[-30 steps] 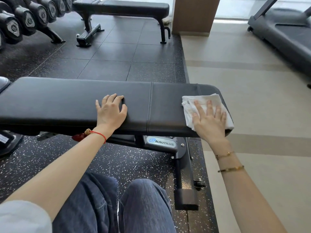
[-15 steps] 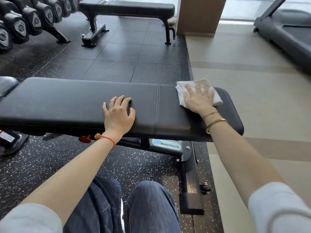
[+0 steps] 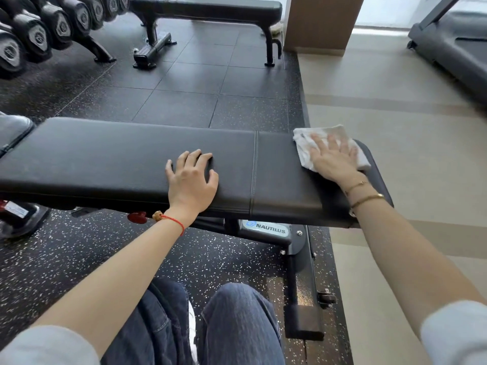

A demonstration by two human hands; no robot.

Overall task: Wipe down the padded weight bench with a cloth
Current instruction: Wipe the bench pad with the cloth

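A black padded weight bench (image 3: pixel 110 159) runs left to right in front of me, with a stitched seam right of its middle. My right hand (image 3: pixel 332 156) lies flat with fingers spread on a crumpled white cloth (image 3: pixel 303 151), pressing it onto the far right end of the pad. The cloth's far edge pokes out beyond my fingertips. My left hand (image 3: pixel 191 180) rests palm down on the pad's middle, fingers slightly curled, holding nothing. It wears a red string bracelet; the right wrist wears two thin gold bracelets.
The bench frame with a Nautilus label (image 3: pixel 268 229) and a foot bar (image 3: pixel 303 312) stands below the pad. A second flat bench (image 3: pixel 210 7) stands behind, a dumbbell rack (image 3: pixel 39 35) at far left, a treadmill (image 3: pixel 453 46) at far right. My knees are at the bottom.
My right hand slid the cloth from the pad's near right edge to its far right edge, then a little further right. My left hand stayed put on the pad.
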